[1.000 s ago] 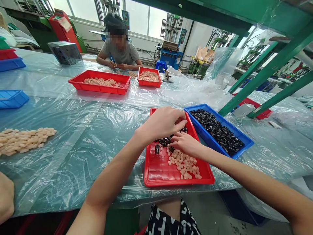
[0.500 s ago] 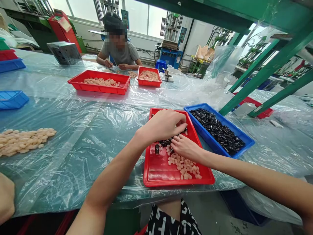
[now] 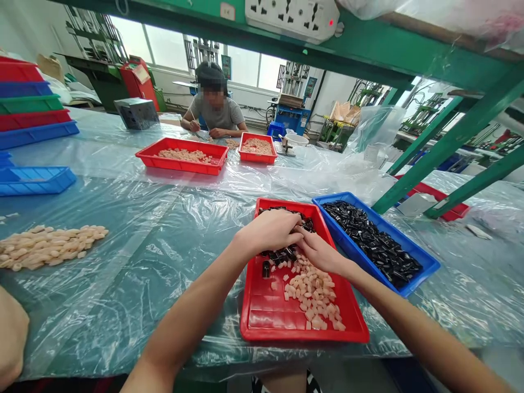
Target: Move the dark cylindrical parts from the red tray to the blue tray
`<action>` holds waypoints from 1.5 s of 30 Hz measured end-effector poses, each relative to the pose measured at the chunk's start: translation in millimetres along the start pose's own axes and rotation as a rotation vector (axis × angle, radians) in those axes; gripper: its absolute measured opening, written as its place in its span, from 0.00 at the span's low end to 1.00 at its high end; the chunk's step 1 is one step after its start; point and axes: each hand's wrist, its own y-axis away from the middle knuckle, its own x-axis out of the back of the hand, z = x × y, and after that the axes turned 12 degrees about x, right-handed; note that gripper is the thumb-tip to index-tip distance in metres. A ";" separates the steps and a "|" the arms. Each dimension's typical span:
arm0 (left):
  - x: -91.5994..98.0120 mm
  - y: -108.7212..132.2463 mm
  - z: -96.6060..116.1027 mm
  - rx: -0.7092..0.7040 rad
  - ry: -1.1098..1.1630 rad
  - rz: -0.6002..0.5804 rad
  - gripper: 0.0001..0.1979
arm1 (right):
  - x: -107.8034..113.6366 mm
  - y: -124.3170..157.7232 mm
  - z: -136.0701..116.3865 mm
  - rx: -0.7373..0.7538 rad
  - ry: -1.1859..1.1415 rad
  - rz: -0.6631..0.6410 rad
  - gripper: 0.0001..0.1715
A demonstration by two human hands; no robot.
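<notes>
My left hand (image 3: 275, 231) and my right hand (image 3: 318, 251) meet fingertip to fingertip over a red tray (image 3: 270, 319). Both are closed, and whatever they pinch between them is hidden behind the fingers. Below and beyond my left hand lie glossy black pieces (image 3: 282, 255). Small pale beige pieces (image 3: 313, 289) spread from under my right hand toward the tray's near right corner. One black piece (image 3: 266, 269) sits apart at the left. To the right a blue tray (image 3: 430, 266), full of similar black pieces (image 3: 372, 240), stands against the red one.
A beige heap (image 3: 53, 245) lies on the plastic-covered table at left, near another person's arm (image 3: 12, 338). Across the table a person (image 3: 219, 112) sits behind two red trays (image 3: 184, 165) of beige pieces. A green post (image 3: 421, 147) rises at right; a power strip (image 3: 292, 17) hangs overhead.
The view has tilted up and shifted left. My hands, slightly apart before, have come together at the fingertips. More of the beige pieces under my right hand now show.
</notes>
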 end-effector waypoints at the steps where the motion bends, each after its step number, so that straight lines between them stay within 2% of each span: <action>1: -0.1 -1.3 -0.2 0.005 0.019 0.026 0.11 | 0.6 -2.1 -1.4 0.013 -0.168 0.064 0.21; 4: 0.1 -5.0 1.3 0.005 0.107 0.122 0.14 | 2.0 -9.4 -5.5 0.018 -0.578 0.220 0.23; 7: -1.2 -8.4 3.8 0.000 0.168 0.200 0.15 | 1.4 -16.8 -4.5 0.036 -0.762 0.277 0.24; 10: -5.2 -11.9 3.3 -0.016 0.183 0.219 0.14 | -3.1 -20.2 5.1 0.078 -0.928 0.299 0.23; 13: -11.2 -15.9 0.4 -0.014 0.169 0.182 0.14 | -7.6 -16.1 19.5 0.080 -1.124 0.260 0.20; 16: -17.8 -19.8 0.2 -0.003 0.149 0.109 0.13 | -7.7 -6.9 31.9 0.020 -1.243 0.151 0.19; 19: -23.7 -23.1 4.6 -0.014 0.173 0.023 0.13 | -5.7 0.7 37.2 -0.041 -1.283 0.020 0.16; 22: -27.9 -26.5 9.4 -0.019 0.212 -0.040 0.15 | -4.2 3.2 35.9 -0.035 -1.280 -0.085 0.12; 25: -31.4 -31.4 10.2 0.010 0.190 -0.044 0.15 | -1.8 1.8 33.9 -0.023 -1.299 -0.052 0.10; 30: -36.9 -36.3 8.7 0.058 0.082 -0.034 0.15 | 1.8 1.2 34.2 -0.083 -1.309 0.043 0.08; 32: -35.9 -35.4 9.4 0.054 0.082 -0.061 0.16 | 2.1 2.0 33.3 -0.096 -1.334 0.024 0.08; 35: -29.6 -33.0 10.3 0.042 0.115 -0.085 0.16 | 1.7 2.9 31.8 -0.100 -1.401 -0.032 0.15; 37: -24.5 -32.2 10.3 0.076 0.134 -0.036 0.16 | 1.1 2.6 32.6 -0.109 -1.392 0.012 0.19; 40: -21.2 -32.6 10.1 0.150 0.123 0.041 0.16 | 0.7 0.7 37.3 -0.165 -1.333 0.228 0.20; 42: -23.7 -33.7 10.1 0.145 0.085 0.021 0.17 | 0.5 -1.2 40.6 -0.196 -1.304 0.352 0.19; 45: -32.1 -36.1 8.9 0.122 0.010 -0.021 0.17 | -2.5 -4.4 43.1 -0.180 -1.223 0.372 0.19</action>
